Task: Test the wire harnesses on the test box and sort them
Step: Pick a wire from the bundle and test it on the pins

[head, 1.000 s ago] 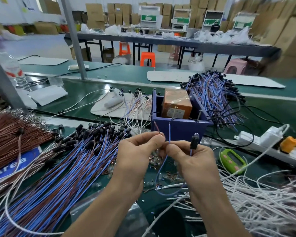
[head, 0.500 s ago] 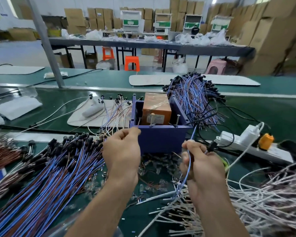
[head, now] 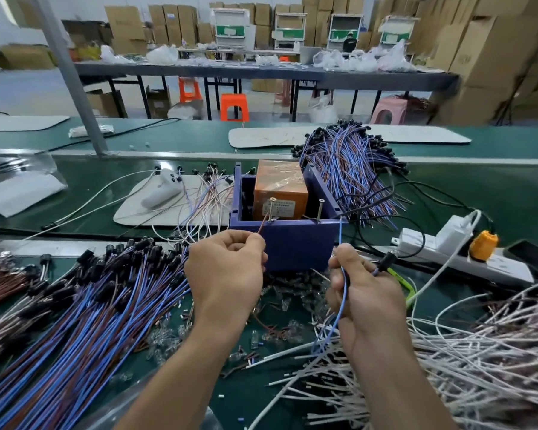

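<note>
The purple test box (head: 288, 242) stands in the middle of the green bench with an orange block (head: 280, 189) inside and two brass pins on its front rim. My left hand (head: 227, 271) pinches the brown wire end (head: 263, 223), which reaches up to the left pin (head: 272, 206). My right hand (head: 362, 293) holds the same harness's blue wire (head: 340, 243), its tip near the box's right front corner by the right pin (head: 320, 207). The harness's black connector (head: 387, 260) sticks out from my right fist.
A large pile of blue-brown harnesses (head: 75, 321) lies left. Another bundle (head: 351, 172) rests behind the box at right. White wires (head: 463, 361) are heaped at right. A power strip (head: 466, 259) and a green tool (head: 402, 283) lie right of the box. Small clear bulbs (head: 280, 305) litter the bench.
My hands have spread apart from in front of the box; the left now holds the brown end up at the left pin, the right lifts the blue end by the right corner.
</note>
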